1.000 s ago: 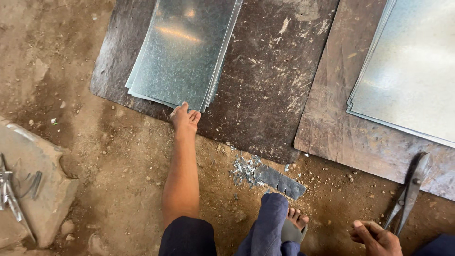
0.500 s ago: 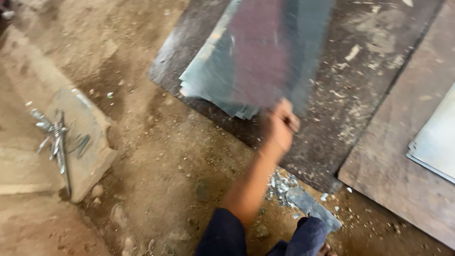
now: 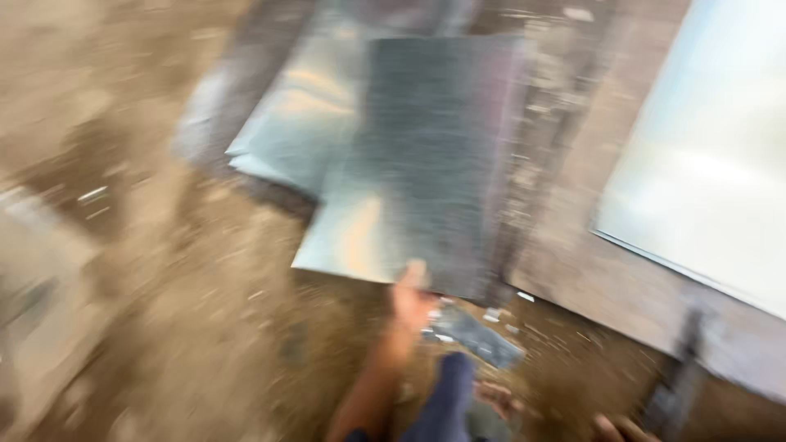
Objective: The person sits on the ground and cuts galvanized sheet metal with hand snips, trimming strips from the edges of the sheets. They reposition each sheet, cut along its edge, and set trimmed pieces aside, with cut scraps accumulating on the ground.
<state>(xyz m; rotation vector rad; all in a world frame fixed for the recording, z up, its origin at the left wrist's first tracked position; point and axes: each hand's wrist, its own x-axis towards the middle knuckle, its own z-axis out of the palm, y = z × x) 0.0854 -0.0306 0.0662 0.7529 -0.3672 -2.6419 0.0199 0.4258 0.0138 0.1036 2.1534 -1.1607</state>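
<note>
The head camera looks down, and the picture is very blurry.

The left hand (image 3: 412,299) is near the middle, a bit toward 6 o'clock. It pinches the near edge of a thin metal sheet (image 3: 426,172), thumb on top. Holding it by the edge lets the hand lift that side, so the sheet tilts up off the pile. The sheet fills the middle of the picture and reaches up toward 12 o'clock.

Under it, toward 10 o'clock, more shiny sheets (image 3: 286,139) lie flat in a stack on a dark board (image 3: 540,147). The board likely keeps them off the dirt floor (image 3: 164,327).

At 3 o'clock a big pale sheet (image 3: 704,164) lies flat on another board, apart from the one in the hand.

Just past the hand, toward 5 o'clock, a small scrap of metal (image 3: 475,336) lies on the ground.

At the bottom edge, near 5 o'clock, a bit of the right hand (image 3: 622,427) shows beside a dark tool (image 3: 675,385). I cannot tell if it is gripping the tool or only lying next to it.

A bare foot (image 3: 495,399) shows at 6 o'clock.
</note>
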